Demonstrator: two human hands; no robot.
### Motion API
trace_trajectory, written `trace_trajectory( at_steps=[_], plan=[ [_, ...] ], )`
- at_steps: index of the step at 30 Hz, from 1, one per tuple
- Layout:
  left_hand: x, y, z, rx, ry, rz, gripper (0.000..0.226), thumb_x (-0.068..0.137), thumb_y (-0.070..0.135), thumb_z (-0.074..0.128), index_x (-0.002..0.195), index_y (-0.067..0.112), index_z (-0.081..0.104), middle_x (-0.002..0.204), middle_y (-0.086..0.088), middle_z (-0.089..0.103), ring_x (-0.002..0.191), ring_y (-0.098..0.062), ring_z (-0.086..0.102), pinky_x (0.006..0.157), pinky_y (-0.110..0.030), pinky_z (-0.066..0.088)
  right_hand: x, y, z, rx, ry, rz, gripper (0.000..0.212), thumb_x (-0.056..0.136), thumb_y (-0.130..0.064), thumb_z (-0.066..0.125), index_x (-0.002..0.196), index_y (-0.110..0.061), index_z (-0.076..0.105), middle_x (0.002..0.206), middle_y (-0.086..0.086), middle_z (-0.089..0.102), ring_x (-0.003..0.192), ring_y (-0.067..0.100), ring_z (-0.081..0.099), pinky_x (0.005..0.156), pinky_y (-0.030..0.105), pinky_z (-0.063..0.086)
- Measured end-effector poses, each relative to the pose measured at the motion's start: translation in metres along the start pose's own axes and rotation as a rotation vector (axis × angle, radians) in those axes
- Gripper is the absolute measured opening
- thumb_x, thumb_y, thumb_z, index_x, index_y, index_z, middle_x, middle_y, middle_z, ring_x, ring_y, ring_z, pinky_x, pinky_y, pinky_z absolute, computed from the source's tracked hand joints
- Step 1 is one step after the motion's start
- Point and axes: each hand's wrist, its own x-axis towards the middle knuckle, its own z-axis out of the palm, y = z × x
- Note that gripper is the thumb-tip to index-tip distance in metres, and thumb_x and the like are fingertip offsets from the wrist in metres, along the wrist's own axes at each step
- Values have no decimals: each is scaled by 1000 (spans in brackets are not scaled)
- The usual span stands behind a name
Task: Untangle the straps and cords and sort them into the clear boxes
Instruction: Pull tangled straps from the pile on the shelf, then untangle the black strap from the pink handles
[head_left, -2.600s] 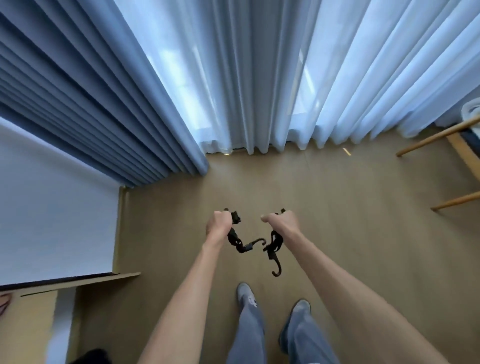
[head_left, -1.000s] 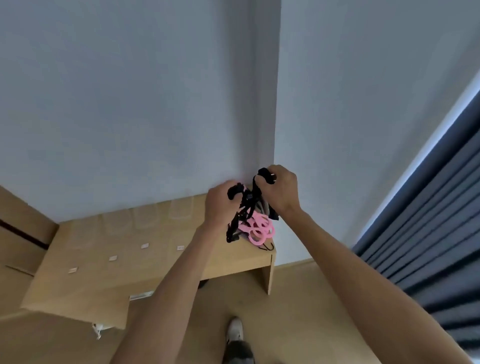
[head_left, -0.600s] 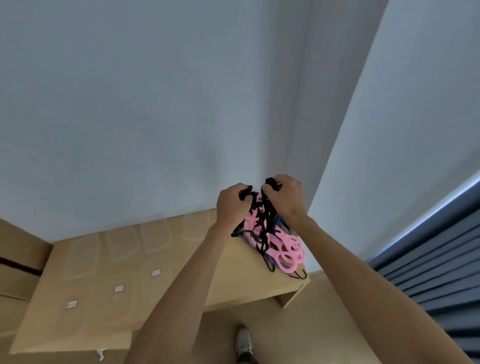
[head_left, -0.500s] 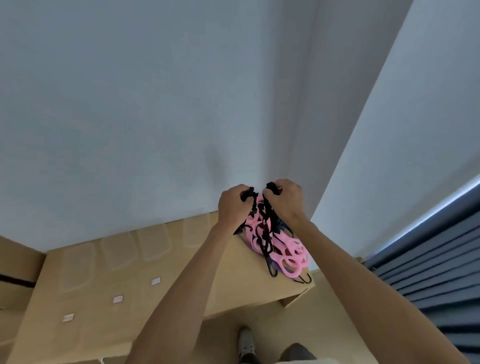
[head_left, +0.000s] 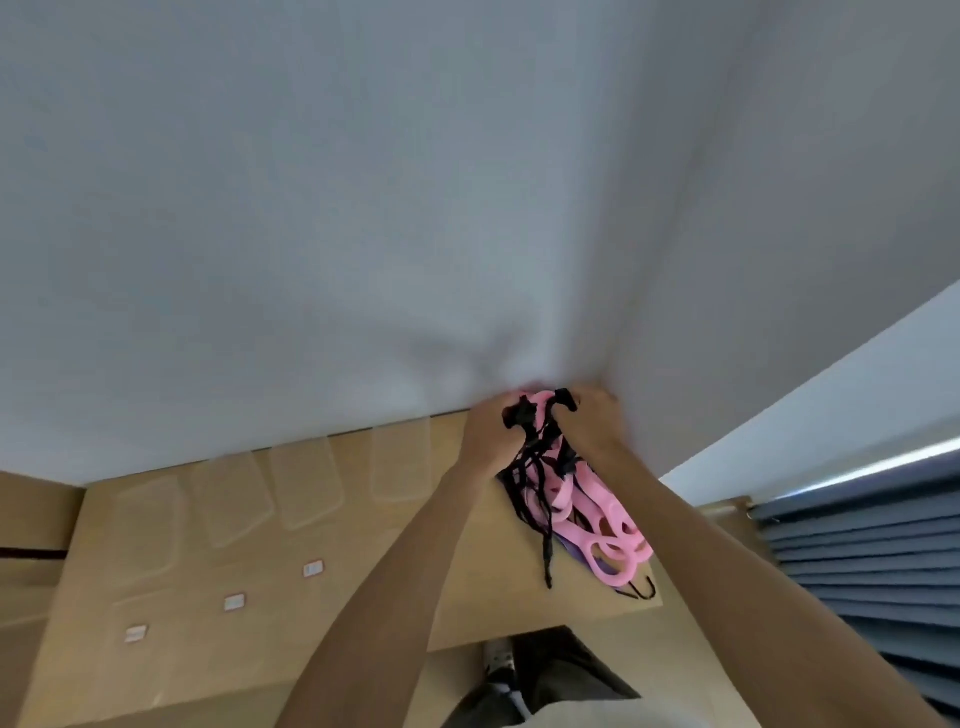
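Observation:
A tangle of pink looped straps (head_left: 605, 525) and black cords (head_left: 535, 483) lies at the far right end of the wooden table (head_left: 363, 582). My left hand (head_left: 488, 436) and my right hand (head_left: 597, 426) both grip the top of the tangle, close together, near the wall corner. Black cord ends (head_left: 522, 413) stick out between my fists. A black cord tail (head_left: 547, 558) hangs down over the table. Several clear boxes (head_left: 306, 488) stand in a row along the back of the table, left of my hands.
Small white labels (head_left: 234, 603) lie on the table in front of the boxes. A grey wall rises right behind the table. Dark blue curtain folds (head_left: 862, 540) hang at the right. My shoe (head_left: 498, 665) and trouser leg show below the table's front edge.
I turned from the curtains to the table carrying black hooked cords. My hands are now down on the pink and black tangle, and the view has shifted so the table sits lower left.

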Motion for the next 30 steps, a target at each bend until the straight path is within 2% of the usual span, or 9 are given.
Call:
trace_trajectory(
  at_steps=[2,6,10,12,14,18,22,26,30],
  plan=[
    [11,-11,3,-20,28,-63,39,78,-3,54,103,19,73,86,15,61,81,-2,51,67,-4,35,12,6,7,-43,-68,63,9,81,-16,57,76,-12,64,75,5,65,64,23,57,55,24,40],
    [20,-42,17,28,21,-241,19,87,5,48,82,21,58,81,1,64,87,-29,65,67,-30,42,28,29,24,-126,-183,214,37,85,-17,56,121,-15,62,113,16,65,96,35,61,78,32,46],
    [22,-70,31,155,-73,-371,31,92,15,50,122,14,59,120,-12,65,114,-33,59,93,-42,50,32,46,38,-198,-207,288,39,88,-13,55,127,-12,59,122,19,64,108,40,62,87,39,53],
    [23,-80,39,351,-106,-414,56,93,17,55,147,18,40,151,-17,41,140,-36,36,113,-41,36,35,49,41,-169,-147,298,47,90,-14,55,137,-14,50,128,19,58,113,40,58,93,44,53],
    [28,-78,42,391,19,-368,71,90,11,59,155,17,30,161,-23,21,150,-39,19,121,-42,25,40,48,42,-139,-56,230,58,86,-7,55,142,-16,42,130,18,53,113,40,56,94,46,51],
    [47,-62,45,370,163,-133,65,86,-1,57,149,13,45,156,-23,34,145,-40,32,117,-46,34,54,41,43,-149,25,76,62,79,7,52,137,-14,47,128,15,54,110,38,56,90,49,52],
    [63,-51,52,282,-116,-28,27,91,5,53,116,10,64,112,-5,64,114,-27,60,85,-31,48,62,35,51,-218,-111,102,48,84,2,53,128,-18,57,119,12,62,103,38,64,78,38,53],
    [68,-49,60,284,-325,-23,36,89,8,59,125,11,62,119,-6,66,111,-24,62,89,-36,52,64,35,52,-244,-153,231,40,85,-4,60,121,-20,66,115,9,68,101,31,66,77,32,52],
    [71,-49,64,147,-367,-17,46,83,13,65,129,14,60,118,-1,68,107,-18,62,90,-34,52,69,18,39,20,-91,170,17,76,-4,65,84,-13,77,83,4,73,79,24,68,73,33,57]
  ],
)
